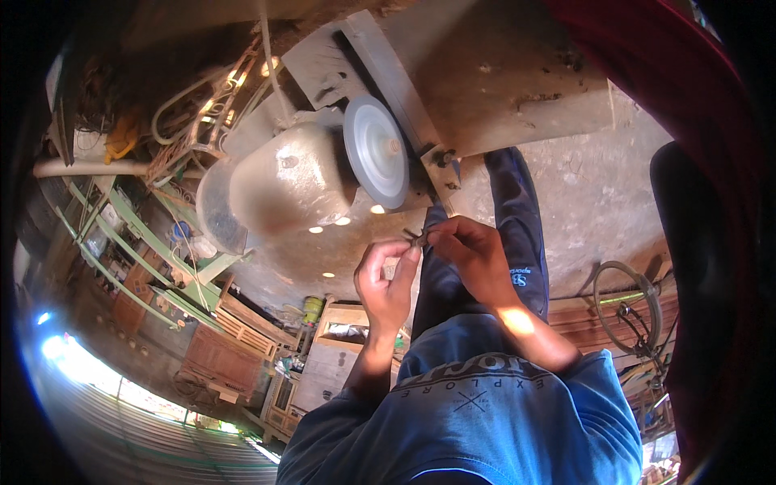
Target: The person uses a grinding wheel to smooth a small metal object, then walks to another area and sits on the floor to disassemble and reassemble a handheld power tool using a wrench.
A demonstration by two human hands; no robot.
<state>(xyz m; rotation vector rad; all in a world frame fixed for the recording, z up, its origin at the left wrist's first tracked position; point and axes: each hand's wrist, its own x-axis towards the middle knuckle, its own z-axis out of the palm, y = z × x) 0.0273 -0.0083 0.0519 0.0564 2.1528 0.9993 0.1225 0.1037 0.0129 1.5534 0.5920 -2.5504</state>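
The grinder point(283, 182) with its pale round wheel point(377, 150) sits just above my hands. My right hand point(477, 255) and left hand point(386, 279) meet below the wheel, each grip pinching one end of a small dark metal piece point(419, 237). Its long axis looks roughly level, running left to right between my fingertips; which end leads I cannot tell. I judge a firm two-sided pinch, fingertips kept off the wheel, serves best here.

Grinding wheel point(377, 150) just above both hands — narrow gap only. Motor housing point(287, 182) blocks upper left. Bolted bracket point(442, 166) close above right hand point(477, 255). Left hand point(386, 279) has open room to its left — bare floor point(590, 194) free on right, beyond trouser leg point(517, 218).
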